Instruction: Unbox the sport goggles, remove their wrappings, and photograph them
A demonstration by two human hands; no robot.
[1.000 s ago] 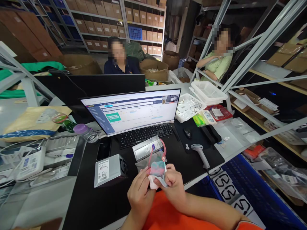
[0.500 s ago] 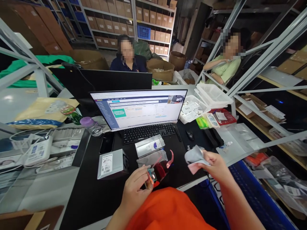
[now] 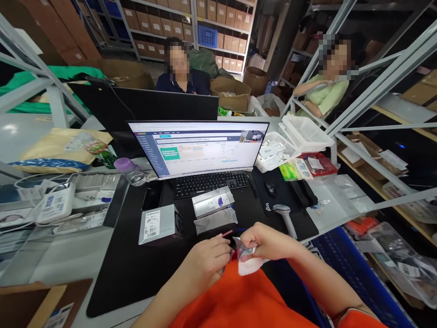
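- Gripping a pale cloth (image 3: 251, 266), the right hand (image 3: 262, 241) is on the near side of the keyboard (image 3: 210, 184), with its fingers bent tight.
- The left hand (image 3: 212, 256) is curled around the pink glasses (image 3: 226, 233), also on the keyboard's near side. One thin arm pokes out, and the fingers hide most of the rest.
- An open silver box (image 3: 205, 207) lies just in front of the keyboard, and a gray pouch (image 3: 215, 222) lies a bit farther out from the keyboard.
- A shut silver box (image 3: 162, 218) sits on the counter (image 3: 119, 273), in front and to the left of the keyboard.
- A phone (image 3: 152, 196) is left of the keyboard.
- A mouse (image 3: 269, 188) is right of the keyboard.
- A big screen (image 3: 205, 152) stands behind the keyboard.
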